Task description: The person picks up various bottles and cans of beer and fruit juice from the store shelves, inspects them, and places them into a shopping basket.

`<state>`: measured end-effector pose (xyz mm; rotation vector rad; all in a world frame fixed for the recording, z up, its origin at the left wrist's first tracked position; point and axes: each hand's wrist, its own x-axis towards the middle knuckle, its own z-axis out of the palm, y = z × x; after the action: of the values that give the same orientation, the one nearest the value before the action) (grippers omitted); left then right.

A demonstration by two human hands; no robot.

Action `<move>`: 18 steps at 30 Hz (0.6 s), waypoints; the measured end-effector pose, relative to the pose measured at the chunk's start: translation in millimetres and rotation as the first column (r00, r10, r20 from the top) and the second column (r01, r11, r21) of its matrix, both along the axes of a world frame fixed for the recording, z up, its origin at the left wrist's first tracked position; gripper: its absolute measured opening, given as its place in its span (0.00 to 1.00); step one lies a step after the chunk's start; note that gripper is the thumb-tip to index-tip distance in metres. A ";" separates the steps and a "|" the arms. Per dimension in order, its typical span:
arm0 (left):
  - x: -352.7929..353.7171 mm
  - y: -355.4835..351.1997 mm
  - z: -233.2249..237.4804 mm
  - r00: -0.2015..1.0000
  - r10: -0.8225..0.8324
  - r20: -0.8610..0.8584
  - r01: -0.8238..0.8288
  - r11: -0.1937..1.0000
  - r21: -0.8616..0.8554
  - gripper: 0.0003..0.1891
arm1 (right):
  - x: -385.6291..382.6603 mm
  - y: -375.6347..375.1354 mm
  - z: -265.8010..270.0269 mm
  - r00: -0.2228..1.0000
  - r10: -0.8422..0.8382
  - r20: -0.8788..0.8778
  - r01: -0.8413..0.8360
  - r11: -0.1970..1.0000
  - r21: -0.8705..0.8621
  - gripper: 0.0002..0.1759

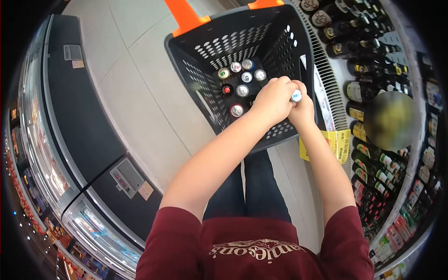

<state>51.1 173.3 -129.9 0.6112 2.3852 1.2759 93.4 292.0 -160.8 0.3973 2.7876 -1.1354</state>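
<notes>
Over the right side of a dark shopping basket (170,56), my left hand (276,99) and my right hand (304,106) meet, fingers closed round a bottle (296,95). Only its pale blue and silver capped top shows; the body is hidden by my hands. Below, on the basket floor, stand several drink cans, among them a silver can (242,90) and a red-rimmed can (236,110). A dark bottle with a red cap (226,89) stands beside them. My left forearm and hand cover part of the basket's near corner.
Shelves of dark bottles (347,48) run close along the right, with a yellow price sign (333,145) at the edge. Orange handle parts (189,18) rise from the basket's far rim. On the left, freezer cabinets (70,102) line the tiled floor (140,74).
</notes>
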 end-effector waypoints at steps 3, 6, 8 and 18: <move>-7.1 17.2 -74.9 0.999 0.041 -0.013 -0.040 0.996 0.077 0.12 | -10.1 18.6 -73.5 1.000 0.022 0.013 -0.022 0.997 0.068 0.23; -16.7 38.8 -132.3 1.000 0.025 -0.003 -0.025 0.999 0.031 0.12 | -18.0 34.2 -127.3 0.996 -0.071 0.044 0.066 0.992 0.107 0.20; -21.3 49.0 -164.4 0.999 -0.003 -0.036 0.003 1.000 0.009 0.13 | -22.1 41.3 -155.1 0.987 -0.132 0.093 0.119 0.983 0.141 0.18; -39.4 66.0 -268.8 0.941 -0.202 -0.270 0.115 0.946 -0.304 0.08 | -41.6 48.1 -259.0 0.929 -0.093 0.359 0.025 0.982 0.189 0.20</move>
<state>11.7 239.3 -398.7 0.9405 2.6289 0.7951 51.8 340.1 -419.8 0.6424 2.5632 -0.7243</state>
